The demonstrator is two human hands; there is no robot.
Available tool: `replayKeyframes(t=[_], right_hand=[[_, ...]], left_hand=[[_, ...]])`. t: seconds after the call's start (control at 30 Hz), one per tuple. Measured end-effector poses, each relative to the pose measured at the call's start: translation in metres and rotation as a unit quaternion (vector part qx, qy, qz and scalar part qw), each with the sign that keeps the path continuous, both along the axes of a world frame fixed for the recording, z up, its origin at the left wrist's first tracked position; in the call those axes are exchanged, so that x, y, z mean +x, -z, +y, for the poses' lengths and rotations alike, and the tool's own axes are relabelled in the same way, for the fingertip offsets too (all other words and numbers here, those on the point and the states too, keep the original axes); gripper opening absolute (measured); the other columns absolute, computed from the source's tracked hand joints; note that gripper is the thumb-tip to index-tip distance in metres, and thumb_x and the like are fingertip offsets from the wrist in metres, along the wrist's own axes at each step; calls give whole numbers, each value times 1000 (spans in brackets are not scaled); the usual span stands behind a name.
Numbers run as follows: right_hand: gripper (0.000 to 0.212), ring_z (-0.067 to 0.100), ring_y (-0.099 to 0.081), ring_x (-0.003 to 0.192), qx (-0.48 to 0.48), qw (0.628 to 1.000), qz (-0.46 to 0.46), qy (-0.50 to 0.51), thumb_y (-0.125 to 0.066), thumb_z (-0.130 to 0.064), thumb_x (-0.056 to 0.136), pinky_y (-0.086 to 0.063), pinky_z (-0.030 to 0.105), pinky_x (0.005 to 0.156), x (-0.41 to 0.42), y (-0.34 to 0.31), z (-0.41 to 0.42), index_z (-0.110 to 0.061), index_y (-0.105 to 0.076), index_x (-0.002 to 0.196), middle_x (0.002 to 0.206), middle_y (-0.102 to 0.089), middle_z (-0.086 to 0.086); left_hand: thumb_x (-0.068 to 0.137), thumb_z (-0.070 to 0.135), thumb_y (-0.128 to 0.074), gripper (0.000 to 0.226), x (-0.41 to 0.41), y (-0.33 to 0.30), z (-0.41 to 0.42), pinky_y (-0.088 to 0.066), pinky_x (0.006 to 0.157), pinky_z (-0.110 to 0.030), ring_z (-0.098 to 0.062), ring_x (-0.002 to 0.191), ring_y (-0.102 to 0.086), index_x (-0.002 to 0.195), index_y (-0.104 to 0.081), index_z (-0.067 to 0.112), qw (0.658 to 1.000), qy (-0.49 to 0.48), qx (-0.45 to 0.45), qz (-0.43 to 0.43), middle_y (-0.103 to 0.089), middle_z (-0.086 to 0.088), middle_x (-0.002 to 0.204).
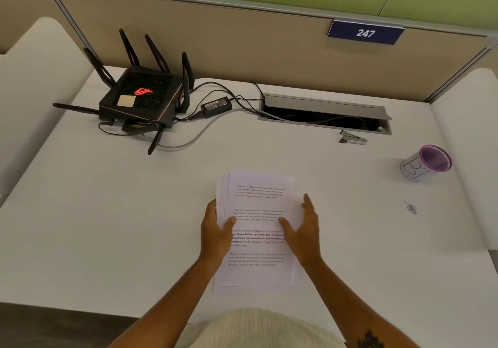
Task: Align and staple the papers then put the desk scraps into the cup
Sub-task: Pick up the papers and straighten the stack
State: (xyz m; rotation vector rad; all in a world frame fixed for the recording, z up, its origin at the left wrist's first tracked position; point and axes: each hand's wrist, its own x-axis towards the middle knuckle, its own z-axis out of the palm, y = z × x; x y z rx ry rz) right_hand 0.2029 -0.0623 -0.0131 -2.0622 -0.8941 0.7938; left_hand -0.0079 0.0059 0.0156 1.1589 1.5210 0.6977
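A stack of printed white papers (257, 202) lies on the white desk (107, 213) in front of me, its sheets slightly fanned at the top left. My left hand (215, 233) grips the stack's left edge, thumb on top. My right hand (303, 229) rests flat against the right edge with its fingers apart and thumb on the page. A small silver stapler (353, 138) lies at the back right. A white cup with a purple rim (425, 163) stands at the far right. A small dark scrap (411, 208) lies on the desk below the cup.
A black router with antennas (140, 97) and its power brick (215, 106) sit at the back left, cables trailing to an open cable tray (326, 114). A partition wall bears a blue sign reading 247 (365, 32).
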Motion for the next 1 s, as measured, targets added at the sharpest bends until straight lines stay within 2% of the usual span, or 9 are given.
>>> replayKeyframes(t=[0.07,0.17,0.27,0.33,0.47,0.6,0.73,0.87,1.0], right_hand=[[86,22,-51,137,12,994,67,80,-80,-26,89,-45,42,114,3,-9,-1,-27,-29,158,153,-49,-3],[82,20,-59,128,13,980,164,110,-79,-27,90,-52,38,104,3,-22,-1,-27,-31,157,140,-60,-5],[64,12,-67,114,14,964,249,93,-72,-26,96,-57,26,85,3,-35,1,-27,-39,152,127,-68,-6],[45,12,-70,111,21,958,273,86,-66,-24,100,-59,27,84,2,-41,3,-26,-52,143,126,-70,-7],[36,15,-70,111,18,964,256,65,-63,-22,101,-61,34,88,1,-49,5,-27,-58,136,126,-70,-6],[40,16,-71,107,30,971,225,79,-68,-17,97,-63,37,86,4,-58,6,-24,-57,135,124,-70,-4],[31,19,-74,100,57,969,222,93,-73,-16,94,-64,45,86,9,-76,9,-22,-64,123,116,-74,-2],[23,19,-75,98,109,968,214,71,-69,-13,97,-65,34,77,10,-106,13,-23,-67,118,110,-76,-6],[34,10,-72,102,173,964,195,51,-63,-12,101,-63,26,81,9,-131,15,-25,-61,132,116,-73,-8]], left_hand=[[100,11,-68,53,-2,-5,2,-63,86,-28,-21,118,-67,147,-47,24,1000,-5,-2,-11,-64,-1,135],[101,12,-67,51,-3,-14,4,-58,66,-11,-6,106,-65,146,-47,25,1000,-1,-3,-27,-62,5,130],[101,19,-67,50,-2,-19,5,-62,71,-19,-17,111,-68,146,-46,28,999,20,-1,-38,-64,4,131],[103,19,-65,47,0,-22,4,-63,79,-25,-19,115,-68,145,-46,28,998,33,-3,-47,-65,3,131],[104,16,-63,36,5,-30,6,-63,87,-29,-17,116,-69,135,-51,31,996,51,-9,-76,-68,6,128],[103,15,-65,29,11,-39,8,-60,73,-19,-12,109,-70,129,-56,26,997,37,5,-70,-70,4,124],[100,14,-69,27,16,-57,13,-60,65,-17,-13,101,-73,123,-60,24,997,3,33,-74,-72,5,115],[100,16,-70,23,21,-82,19,-61,66,-19,-15,99,-73,119,-60,24,994,-13,70,-87,-71,7,110],[101,14,-68,31,29,-107,22,-59,65,-13,-9,102,-68,121,-55,34,986,-20,115,-119,-67,14,111]])
